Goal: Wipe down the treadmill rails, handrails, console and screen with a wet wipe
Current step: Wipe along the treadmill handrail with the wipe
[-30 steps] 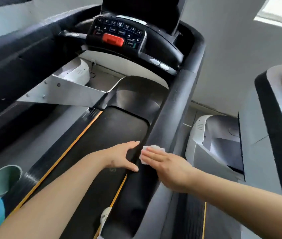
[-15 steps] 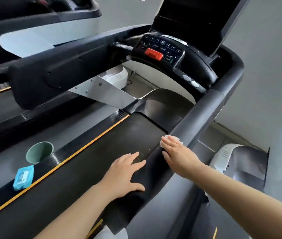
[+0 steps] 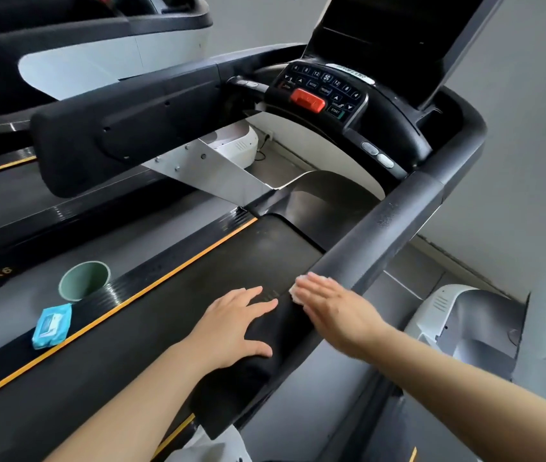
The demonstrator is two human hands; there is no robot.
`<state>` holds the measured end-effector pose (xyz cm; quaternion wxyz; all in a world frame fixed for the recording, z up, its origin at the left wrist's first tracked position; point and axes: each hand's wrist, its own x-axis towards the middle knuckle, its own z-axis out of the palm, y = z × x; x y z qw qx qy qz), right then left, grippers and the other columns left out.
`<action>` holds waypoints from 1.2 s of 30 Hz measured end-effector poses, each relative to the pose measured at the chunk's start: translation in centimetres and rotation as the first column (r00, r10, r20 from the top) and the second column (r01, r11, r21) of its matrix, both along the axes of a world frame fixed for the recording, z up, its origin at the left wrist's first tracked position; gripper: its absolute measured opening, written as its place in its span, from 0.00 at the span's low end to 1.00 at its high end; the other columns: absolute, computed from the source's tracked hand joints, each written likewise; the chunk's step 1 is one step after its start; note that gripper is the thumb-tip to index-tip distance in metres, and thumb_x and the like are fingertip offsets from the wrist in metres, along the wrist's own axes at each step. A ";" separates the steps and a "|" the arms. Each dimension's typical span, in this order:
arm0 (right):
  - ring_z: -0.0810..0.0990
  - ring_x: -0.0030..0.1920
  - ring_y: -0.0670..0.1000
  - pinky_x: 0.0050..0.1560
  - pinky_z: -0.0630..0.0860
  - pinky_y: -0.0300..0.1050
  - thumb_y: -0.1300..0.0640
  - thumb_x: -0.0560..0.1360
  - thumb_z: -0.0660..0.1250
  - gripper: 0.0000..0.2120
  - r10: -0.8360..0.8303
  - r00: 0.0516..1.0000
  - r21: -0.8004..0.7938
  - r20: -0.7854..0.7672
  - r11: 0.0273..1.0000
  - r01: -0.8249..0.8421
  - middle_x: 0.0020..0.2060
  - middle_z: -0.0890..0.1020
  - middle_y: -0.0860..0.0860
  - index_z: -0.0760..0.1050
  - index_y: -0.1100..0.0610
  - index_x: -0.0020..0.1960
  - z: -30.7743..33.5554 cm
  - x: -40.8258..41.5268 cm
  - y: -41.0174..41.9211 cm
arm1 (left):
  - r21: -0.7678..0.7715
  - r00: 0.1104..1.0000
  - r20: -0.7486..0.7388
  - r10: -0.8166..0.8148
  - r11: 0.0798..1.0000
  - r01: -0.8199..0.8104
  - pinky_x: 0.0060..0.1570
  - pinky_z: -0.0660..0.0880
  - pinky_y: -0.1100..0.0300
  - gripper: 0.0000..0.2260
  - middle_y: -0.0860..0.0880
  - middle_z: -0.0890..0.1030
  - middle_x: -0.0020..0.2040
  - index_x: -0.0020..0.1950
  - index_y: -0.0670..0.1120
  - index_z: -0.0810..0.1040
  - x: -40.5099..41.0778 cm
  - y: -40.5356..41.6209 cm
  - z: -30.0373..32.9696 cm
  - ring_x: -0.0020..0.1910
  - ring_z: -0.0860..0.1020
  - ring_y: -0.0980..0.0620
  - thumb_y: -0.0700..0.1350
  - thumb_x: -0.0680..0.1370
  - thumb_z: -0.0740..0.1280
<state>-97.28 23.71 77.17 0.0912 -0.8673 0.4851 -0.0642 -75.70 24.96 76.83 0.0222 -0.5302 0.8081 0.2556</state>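
A pale green round plastic cup stands open side up on the grey floor beside the machine. A second treadmill with a white side panel stands along the left. On the right sits a white moulded motor cover below a grey wall.

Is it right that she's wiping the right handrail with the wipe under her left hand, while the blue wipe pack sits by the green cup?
Not quite: the head view shows the wipe under the right hand, pressed flat on the right handrail. The left hand rests bare on the same handrail, nearer the person. The rest holds: the blue wipe pack sits by the green cup.
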 end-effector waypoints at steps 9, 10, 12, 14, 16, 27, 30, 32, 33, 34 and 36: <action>0.60 0.74 0.54 0.72 0.54 0.43 0.52 0.83 0.51 0.20 -0.010 0.999 -0.012 -0.039 1.000 0.009 0.73 0.65 0.52 0.67 0.57 0.72 0.3 -0.7 -1.5 | 0.019 1.000 0.005 0.009 1.000 -0.009 0.72 0.50 0.55 0.33 0.56 0.50 0.77 0.75 0.61 0.52 -0.1 0.3 0.2 0.76 0.47 0.53 0.59 0.75 0.65; 0.58 0.75 0.54 0.73 0.53 0.43 0.53 0.83 0.51 0.20 -0.064 0.996 0.008 -0.062 0.998 0.064 0.74 0.63 0.52 0.66 0.57 0.72 0.4 -1.0 -2.3 | 0.018 1.000 0.009 0.008 1.000 -0.008 0.72 0.50 0.54 0.33 0.56 0.50 0.77 0.75 0.61 0.52 -0.1 0.2 0.2 0.76 0.47 0.53 0.59 0.75 0.66; 0.61 0.73 0.57 0.71 0.57 0.46 0.54 0.82 0.52 0.18 -0.085 0.996 0.004 -0.016 0.996 0.085 0.72 0.67 0.55 0.68 0.60 0.69 0.5 -0.6 -2.4 | 0.017 1.000 0.013 0.009 1.000 -0.009 0.72 0.50 0.54 0.33 0.56 0.50 0.77 0.75 0.60 0.53 -0.2 0.2 0.3 0.76 0.47 0.53 0.58 0.75 0.66; 0.73 0.66 0.58 0.65 0.70 0.51 0.53 0.80 0.53 0.18 0.004 1.000 -0.030 -0.017 1.000 -0.004 0.63 0.76 0.55 0.75 0.60 0.61 -0.4 0.9 0.2 | 0.010 1.000 0.005 0.014 1.000 -0.014 0.72 0.50 0.55 0.33 0.56 0.50 0.77 0.75 0.60 0.52 -0.2 0.3 0.2 0.76 0.47 0.53 0.59 0.75 0.65; 0.74 0.65 0.54 0.64 0.69 0.51 0.48 0.81 0.47 0.23 0.150 0.988 -0.033 -0.043 0.988 -0.151 0.64 0.76 0.52 0.74 0.56 0.65 -1.8 1.7 3.7 | -0.002 1.000 -0.007 0.030 1.000 -0.030 0.72 0.52 0.55 0.34 0.56 0.50 0.77 0.76 0.59 0.52 0.0 0.3 0.1 0.75 0.49 0.54 0.59 0.74 0.66; 0.65 0.70 0.60 0.72 0.50 0.47 0.44 0.82 0.45 0.26 -0.231 0.971 -0.092 0.070 0.967 0.236 0.68 0.71 0.56 0.67 0.59 0.69 -3.5 0.1 1.6 | 0.155 0.940 -0.216 0.265 0.960 -0.235 0.70 0.58 0.53 0.34 0.60 0.51 0.76 0.75 0.58 0.56 0.5 2.3 -1.0 0.75 0.51 0.56 0.56 0.73 0.69; 0.67 0.70 0.51 0.72 0.55 0.50 0.41 0.81 0.40 0.27 0.125 0.982 -0.071 -0.143 0.988 -0.136 0.69 0.71 0.49 0.65 0.53 0.70 -3.6 2.2 5.2 | 0.226 0.940 -0.220 0.260 0.951 -0.210 0.72 0.56 0.53 0.39 0.62 0.49 0.76 0.75 0.60 0.53 1.6 3.0 -1.4 0.75 0.48 0.57 0.56 0.70 0.72; 0.68 0.70 0.48 0.69 0.56 0.52 0.41 0.81 0.40 0.27 0.132 0.969 -0.080 -0.211 0.985 -0.152 0.69 0.72 0.47 0.68 0.51 0.70 -2.8 1.1 3.3 | 0.258 0.956 -0.175 0.234 0.948 -0.185 0.73 0.55 0.51 0.44 0.63 0.46 0.75 0.75 0.61 0.49 2.4 3.6 -1.5 0.75 0.46 0.56 0.56 0.68 0.74; 0.69 0.69 0.48 0.68 0.56 0.52 0.42 0.81 0.40 0.28 0.052 0.971 -0.139 -0.232 0.987 -0.086 0.68 0.73 0.48 0.70 0.51 0.69 -2.5 0.1 1.6 | 0.257 0.965 -0.146 0.218 0.950 -0.176 0.73 0.55 0.50 0.47 0.64 0.44 0.75 0.75 0.62 0.46 2.7 3.9 -1.5 0.75 0.45 0.56 0.57 0.67 0.75; 0.68 0.70 0.49 0.69 0.54 0.52 0.42 0.82 0.41 0.27 -0.065 0.971 -0.183 -0.229 0.983 0.023 0.68 0.73 0.48 0.71 0.51 0.69 -2.1 -1.0 -0.1 | 0.249 0.971 -0.121 0.206 0.953 -0.172 0.73 0.54 0.51 0.49 0.64 0.43 0.75 0.75 0.62 0.44 2.9 4.1 -1.6 0.75 0.44 0.56 0.56 0.66 0.76; 0.57 0.75 0.49 0.73 0.44 0.52 0.43 0.82 0.42 0.25 -0.301 0.927 -0.127 -0.224 0.952 0.279 0.74 0.63 0.46 0.62 0.49 0.74 -1.3 -2.9 -3.0 | 0.222 0.974 -0.099 0.205 0.958 -0.179 0.72 0.54 0.53 0.51 0.63 0.43 0.75 0.75 0.62 0.43 3.0 4.5 -1.6 0.75 0.45 0.55 0.55 0.65 0.76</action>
